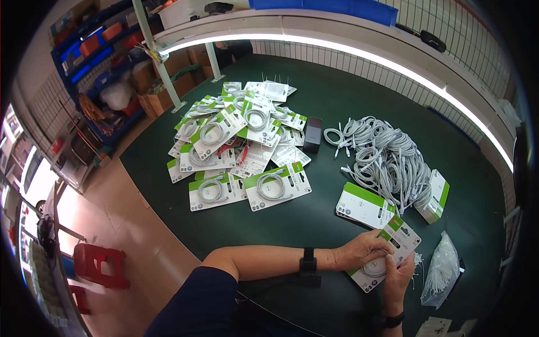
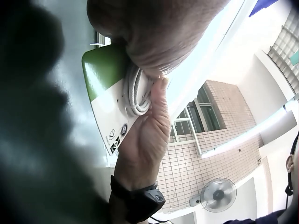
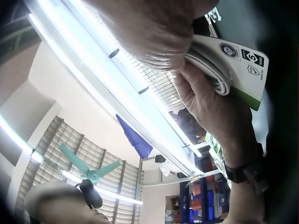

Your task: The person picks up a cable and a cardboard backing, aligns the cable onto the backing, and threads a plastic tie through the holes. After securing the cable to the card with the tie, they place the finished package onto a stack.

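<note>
Over the near right part of the table, both hands hold a green-and-white cardboard packaging card (image 1: 406, 241) with a coiled white cable (image 1: 375, 267) on its front. My left hand (image 1: 362, 251) grips the card from the left, its thumb on the coil. From the right and below, my right hand (image 1: 397, 278) grips it too, and the two thumbs meet at the coil. In the left wrist view the cable coil (image 2: 138, 93) lies against the card's face (image 2: 108, 105). The right wrist view shows the card's lower corner (image 3: 252, 70) sticking out beyond the fingers. Fingers behind the card are hidden.
Just beyond the hands lies a stack of blank cards (image 1: 362, 205). A heap of white cables (image 1: 387, 160) is behind it, beside another card stack (image 1: 435, 196). Finished cable cards (image 1: 216, 135) pile up at left, near a dark box (image 1: 313, 135). A bag of ties (image 1: 442, 272) lies at right.
</note>
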Demonstrator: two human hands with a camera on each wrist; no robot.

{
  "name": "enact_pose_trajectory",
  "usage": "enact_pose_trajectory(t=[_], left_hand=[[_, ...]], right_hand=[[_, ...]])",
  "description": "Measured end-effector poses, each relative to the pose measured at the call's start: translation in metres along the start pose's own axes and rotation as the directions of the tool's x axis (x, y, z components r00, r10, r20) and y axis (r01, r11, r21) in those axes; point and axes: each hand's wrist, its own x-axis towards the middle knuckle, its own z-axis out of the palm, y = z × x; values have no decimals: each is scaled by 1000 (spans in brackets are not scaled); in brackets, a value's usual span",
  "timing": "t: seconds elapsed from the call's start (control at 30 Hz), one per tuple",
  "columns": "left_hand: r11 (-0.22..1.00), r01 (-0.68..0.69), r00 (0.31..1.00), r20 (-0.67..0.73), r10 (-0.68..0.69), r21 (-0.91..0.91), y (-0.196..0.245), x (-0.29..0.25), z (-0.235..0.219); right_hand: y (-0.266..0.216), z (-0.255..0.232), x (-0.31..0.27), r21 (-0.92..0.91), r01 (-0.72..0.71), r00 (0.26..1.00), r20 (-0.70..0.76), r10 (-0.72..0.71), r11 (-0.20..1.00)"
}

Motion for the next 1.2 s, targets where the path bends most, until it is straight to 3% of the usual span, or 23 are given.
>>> enact_pose_trajectory(t=[0.1, 0.2, 0.23, 0.27, 0.3, 0.33, 0.4, 0.57, 0.67, 0.8, 0.97, 1.2], left_hand=[[999, 17, 1000, -12, -17, -39, 10, 3, -2], [978, -67, 990, -110, 90, 197, 32, 7, -7], [979, 11, 992, -129, 16, 203, 42, 8, -11], [980, 79, 985, -168, -48, 184, 44, 6, -11], [995, 47, 970, -242, -25, 88, 34, 6, -8], [992, 120, 954, -272, -128, -44, 31, 3, -6], [944, 267, 928, -211, -306, -194, 35, 2, -7], [858, 359, 912, -60, -407, -367, 47, 6, 0], [763, 484, 851, 26, -525, -428, 54, 5, -1], [646, 524, 794, 44, -606, -555, 55, 6, -2], [598, 519, 790, 76, -608, -611, 48, 6, -6], [712, 489, 820, -14, -573, -504, 35, 0, -1]], right_hand=[[0, -1, 0, -5, 27, 1000, -12, -27, 1000], [-8, -3, 1, -111, 74, 993, -83, -83, 991], [-11, -8, 1, -163, 51, 992, -104, -69, 985], [-14, -12, 1, -140, 1, 996, -90, -14, 990], [-16, -13, 1, -91, 11, 994, -104, -21, 996], [-16, -14, 3, -39, 44, 993, -104, -47, 998], [-10, -19, 6, -2, 110, 991, -79, -109, 994], [-14, -17, 4, 108, 70, 996, -57, -65, 992], [-14, -17, 3, 105, 42, 999, -17, -41, 994], [-16, -15, 1, 94, 23, 1000, 3, -23, 995], [-18, -10, 0, 82, 24, 999, 22, -26, 996], [-3, -4, 2, 38, 38, 999, -10, -38, 999]])
